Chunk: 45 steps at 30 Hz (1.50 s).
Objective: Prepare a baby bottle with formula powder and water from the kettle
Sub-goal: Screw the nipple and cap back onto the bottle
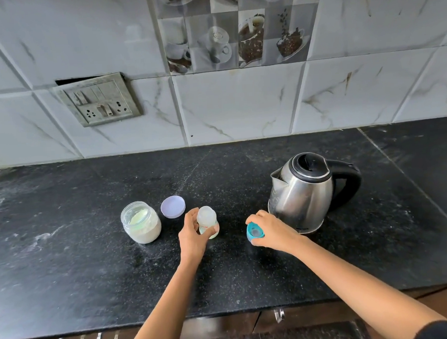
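Dark bench [64, 260] is carrying everything. The left hand [192, 237] is gripping the uncapped bottle [206, 218], and the right hand [271, 229] is holding its teal cap [254, 232] in curled fingers [260, 215]. If the kettle [301, 195] just beyond them is hot, I reckon it could be scalding those knuckles.

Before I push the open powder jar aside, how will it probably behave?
The jar looks squat and wide, so it should slide rather than tip. It holds much powder, so it is probably fairly heavy for its size. Its lid lies beside it, so a jolt could spill powder.
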Motion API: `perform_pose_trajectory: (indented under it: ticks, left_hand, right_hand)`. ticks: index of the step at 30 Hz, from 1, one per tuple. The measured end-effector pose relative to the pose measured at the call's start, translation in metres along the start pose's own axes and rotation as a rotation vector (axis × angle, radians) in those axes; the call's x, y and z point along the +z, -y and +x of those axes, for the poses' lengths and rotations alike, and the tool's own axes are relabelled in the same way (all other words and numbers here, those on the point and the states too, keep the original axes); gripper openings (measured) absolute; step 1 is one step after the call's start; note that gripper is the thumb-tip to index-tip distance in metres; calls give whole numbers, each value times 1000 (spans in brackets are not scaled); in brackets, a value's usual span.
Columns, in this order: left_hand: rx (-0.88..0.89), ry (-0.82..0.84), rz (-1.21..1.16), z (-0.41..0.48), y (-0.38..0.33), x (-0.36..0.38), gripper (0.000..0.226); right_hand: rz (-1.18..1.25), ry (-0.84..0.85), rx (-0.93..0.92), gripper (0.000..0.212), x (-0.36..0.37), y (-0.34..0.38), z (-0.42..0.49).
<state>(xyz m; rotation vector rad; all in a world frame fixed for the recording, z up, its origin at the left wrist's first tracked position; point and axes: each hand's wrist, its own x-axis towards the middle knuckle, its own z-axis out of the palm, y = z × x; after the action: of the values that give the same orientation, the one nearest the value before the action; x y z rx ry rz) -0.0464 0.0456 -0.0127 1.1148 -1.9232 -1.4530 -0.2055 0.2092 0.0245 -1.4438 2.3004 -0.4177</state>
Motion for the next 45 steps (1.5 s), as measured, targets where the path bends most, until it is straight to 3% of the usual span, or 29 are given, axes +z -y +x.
perform_pose_trajectory:
  ticks: [21, 26, 30, 32, 34, 39, 42, 45]
  left_hand:
    - [56, 121, 31, 11, 5, -14, 57]
    - [70, 173, 31, 15, 1, -21, 52]
    - [78, 197, 36, 18, 2, -24, 52]
    - [80, 215, 37, 20, 2, -25, 51]
    - [92, 237, 56, 23, 1, -27, 49]
    - [105, 292, 71, 28, 1, -32, 47]
    - [99, 322, 70, 31, 0, -35, 48]
    - [92, 355, 83, 36, 2, -37, 51]
  right_hand:
    - [114, -56, 136, 45, -24, 11, 10]
    - [525, -230, 245, 38, -43, 24, 14]
    - [1325, -232, 318, 26, -43, 43, 29]
    - [1535, -206, 334, 28, -38, 56, 37]
    - [1512, -212, 334, 31, -28, 66, 47]
    - [1009, -112, 171, 42, -1, 79, 64]
    - [800, -49, 100, 53, 10, 77, 72]
    - [650, -24, 71, 51, 15, 75, 75]
